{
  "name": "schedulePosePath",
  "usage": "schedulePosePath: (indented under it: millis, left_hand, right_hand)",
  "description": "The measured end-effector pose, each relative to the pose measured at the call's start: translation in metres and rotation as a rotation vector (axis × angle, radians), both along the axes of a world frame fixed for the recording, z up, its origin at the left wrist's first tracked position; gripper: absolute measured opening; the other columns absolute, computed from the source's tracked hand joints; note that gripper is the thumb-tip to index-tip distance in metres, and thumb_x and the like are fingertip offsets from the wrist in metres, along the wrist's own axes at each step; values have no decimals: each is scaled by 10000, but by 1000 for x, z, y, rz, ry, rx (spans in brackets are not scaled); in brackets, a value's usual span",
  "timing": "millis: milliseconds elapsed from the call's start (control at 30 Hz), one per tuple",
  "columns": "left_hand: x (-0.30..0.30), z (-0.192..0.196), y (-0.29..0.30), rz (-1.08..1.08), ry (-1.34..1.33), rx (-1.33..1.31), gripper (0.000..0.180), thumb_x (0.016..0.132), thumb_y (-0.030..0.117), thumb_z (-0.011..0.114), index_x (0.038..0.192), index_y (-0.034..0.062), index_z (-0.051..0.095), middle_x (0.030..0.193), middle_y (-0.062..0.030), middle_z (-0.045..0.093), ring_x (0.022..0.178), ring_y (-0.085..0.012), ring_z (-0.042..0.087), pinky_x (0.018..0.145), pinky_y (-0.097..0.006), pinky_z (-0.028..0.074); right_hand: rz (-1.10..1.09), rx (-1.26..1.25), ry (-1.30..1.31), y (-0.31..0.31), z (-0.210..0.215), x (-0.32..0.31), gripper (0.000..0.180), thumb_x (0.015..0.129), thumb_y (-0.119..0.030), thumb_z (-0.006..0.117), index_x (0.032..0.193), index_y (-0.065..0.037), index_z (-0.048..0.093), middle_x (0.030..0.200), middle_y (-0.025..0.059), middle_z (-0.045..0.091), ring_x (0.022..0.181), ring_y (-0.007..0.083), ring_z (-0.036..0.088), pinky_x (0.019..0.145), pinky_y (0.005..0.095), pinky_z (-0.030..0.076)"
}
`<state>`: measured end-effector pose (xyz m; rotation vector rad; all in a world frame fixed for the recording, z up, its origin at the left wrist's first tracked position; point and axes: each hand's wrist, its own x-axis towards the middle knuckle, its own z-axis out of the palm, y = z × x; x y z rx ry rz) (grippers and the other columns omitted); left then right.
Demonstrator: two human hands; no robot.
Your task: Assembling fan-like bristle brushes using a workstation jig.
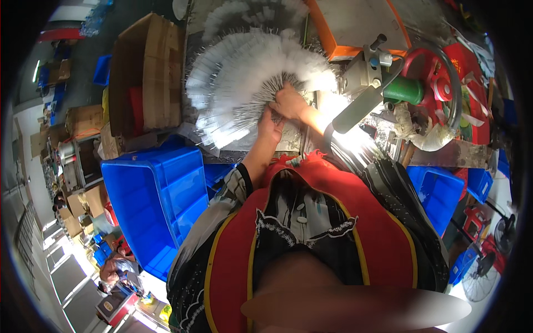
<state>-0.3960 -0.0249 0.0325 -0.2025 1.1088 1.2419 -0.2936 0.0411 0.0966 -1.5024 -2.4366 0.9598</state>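
A wide fan of white, fuzzy-bristled brushes (233, 72) with thin metal wire stems is spread over the worktable. Their bare wire ends (270, 89) gather toward me. My right hand (290, 102) lies over these ends with its fingers curled closed around some of them. Just below and to the left, my left hand (270, 129) pinches at the stem ends, thumb and fingers together. The two hands nearly touch. How many stems each one holds is hidden by the fingers.
Right of the hands stands a bench machine with a green motor (404, 90), a red wheel and a grey lamp arm (358, 109) over a bright light. An orange-edged box (361, 28) is behind. Blue bins (152, 188) and a cardboard box (150, 72) stand at left.
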Motion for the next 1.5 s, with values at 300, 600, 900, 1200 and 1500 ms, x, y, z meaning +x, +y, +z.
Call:
schedulePosePath:
  millis: [300,600,900,1200,1500]
  left_hand:
    - [4,5,-20,-109,-192,84,353,806,260,546,1081,46,485,1108,-78,474,1051,-215,445,926,-388,348]
    - [10,25,-26,-311,-236,81,727,789,517,477,1301,50,259,1329,-125,297,1202,-281,307,995,-475,240]
    - [28,16,-13,-229,-130,52,851,666,410,699,1202,-38,213,1158,-151,311,1110,-309,330,949,-490,279]
    - [9,-6,5,-17,-27,-167,812,590,341,764,1102,-52,271,995,-117,311,987,-310,375,815,-492,357]
    - [22,-10,5,104,149,-194,833,596,301,763,1167,-51,269,1031,-141,358,975,-296,394,810,-468,376]
  right_hand:
    - [-82,41,82,-21,9,15,354,677,-297,558,701,48,629,894,250,552,901,347,509,792,377,440]
    - [-56,70,-69,-44,-1,29,348,660,-287,580,866,-17,655,1011,224,539,945,346,512,777,384,443]
    - [-93,480,477,-153,16,146,280,678,-265,517,570,-12,567,697,141,562,656,303,565,581,395,470]
    - [-1648,62,-97,-427,-36,497,190,767,-192,588,783,-7,625,661,62,621,584,86,566,548,230,450]
    - [-1162,-665,-343,-556,-262,549,731,564,-598,636,1006,-18,595,1031,242,548,997,357,514,819,407,425]
